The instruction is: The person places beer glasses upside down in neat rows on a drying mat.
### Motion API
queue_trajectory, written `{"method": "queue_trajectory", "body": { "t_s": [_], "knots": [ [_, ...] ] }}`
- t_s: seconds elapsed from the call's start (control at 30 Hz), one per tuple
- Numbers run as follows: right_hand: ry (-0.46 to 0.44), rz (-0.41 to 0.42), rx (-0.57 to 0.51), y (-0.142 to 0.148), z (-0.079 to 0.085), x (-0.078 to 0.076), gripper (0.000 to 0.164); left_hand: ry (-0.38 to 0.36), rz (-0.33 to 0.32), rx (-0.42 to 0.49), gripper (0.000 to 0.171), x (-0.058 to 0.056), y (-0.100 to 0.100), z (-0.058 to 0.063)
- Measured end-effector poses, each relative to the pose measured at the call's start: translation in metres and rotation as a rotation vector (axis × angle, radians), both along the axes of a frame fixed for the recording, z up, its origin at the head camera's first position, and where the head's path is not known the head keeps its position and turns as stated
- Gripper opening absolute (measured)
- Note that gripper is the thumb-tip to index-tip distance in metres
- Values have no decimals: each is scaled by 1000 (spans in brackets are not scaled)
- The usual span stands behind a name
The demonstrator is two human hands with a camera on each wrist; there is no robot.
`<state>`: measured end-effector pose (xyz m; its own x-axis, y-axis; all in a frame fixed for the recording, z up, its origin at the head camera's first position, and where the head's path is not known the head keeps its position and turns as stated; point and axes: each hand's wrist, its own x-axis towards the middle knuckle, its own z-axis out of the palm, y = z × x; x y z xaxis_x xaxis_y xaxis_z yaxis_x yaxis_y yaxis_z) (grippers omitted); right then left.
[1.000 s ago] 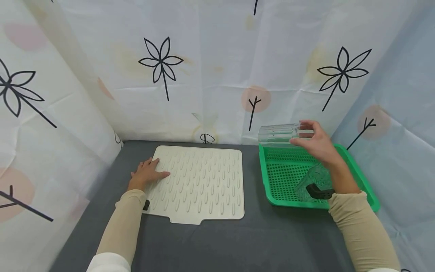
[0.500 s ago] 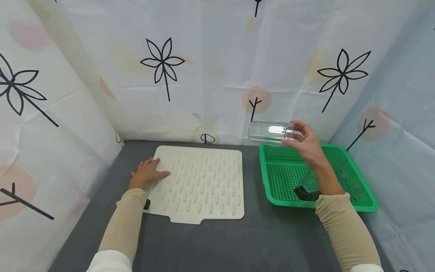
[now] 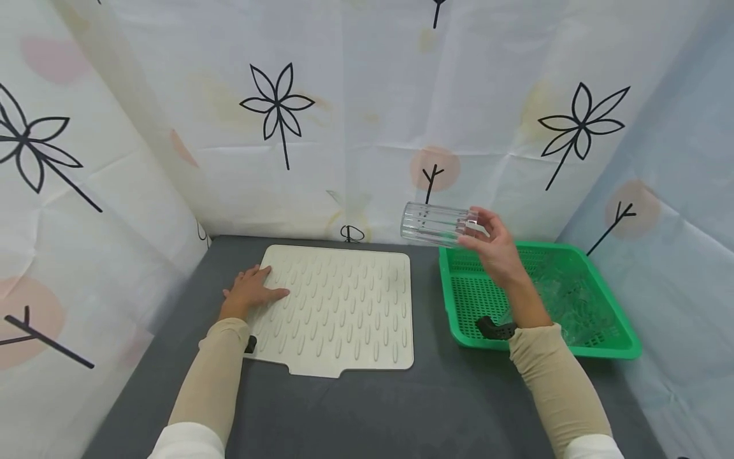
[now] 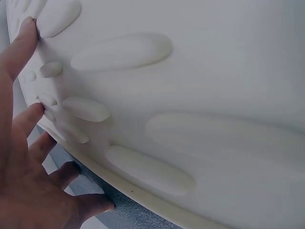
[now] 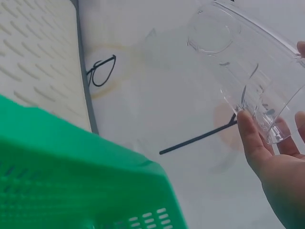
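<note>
A clear drinking glass (image 3: 431,223) is held sideways in the air by my right hand (image 3: 497,254), whose fingers and thumb grip it round its right end. In the right wrist view the glass (image 5: 248,62) slants, with the fingertips on its lower end. My left hand (image 3: 248,294) rests on the left edge of a cream ribbed drying mat (image 3: 338,312). In the left wrist view the left hand (image 4: 28,176) has its fingers spread, some on the mat (image 4: 228,86) and some past its rim.
A green perforated basket (image 3: 622,328) stands at the right of the dark grey table (image 3: 367,414). Clear glassware (image 3: 573,299) lies in it, partly hidden by the right forearm. A patterned cloth (image 3: 373,115) hangs behind and on both sides.
My right hand has carried the glass leftward from over the basket toward the gap beside the mat, the glass tilting slightly. The left hand has stayed on the mat.
</note>
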<state>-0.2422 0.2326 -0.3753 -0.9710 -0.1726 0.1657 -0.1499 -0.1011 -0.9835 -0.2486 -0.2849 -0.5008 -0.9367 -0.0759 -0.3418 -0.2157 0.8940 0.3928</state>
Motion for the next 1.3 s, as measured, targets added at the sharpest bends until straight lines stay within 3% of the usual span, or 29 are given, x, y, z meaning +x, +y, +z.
{"method": "queue_trajectory", "body": {
  "t_s": [0.37, 0.63, 1.07, 1.3],
  "knots": [
    [1, 38, -25, -24, -8, -11, 62, 15, -13, -2, 104, 0, -1, -1],
    [-99, 18, -129, -49, -9, -15, 61, 21, 1, 9, 106, -2, 0, -5],
    [-89, 60, -123, -84, -8, -22, 60, 17, 7, 11, 105, -1, 0, 0],
    [-121, 67, -151, -99, -13, -26, 63, 15, -3, 9, 104, 1, -1, -3]
  ]
}}
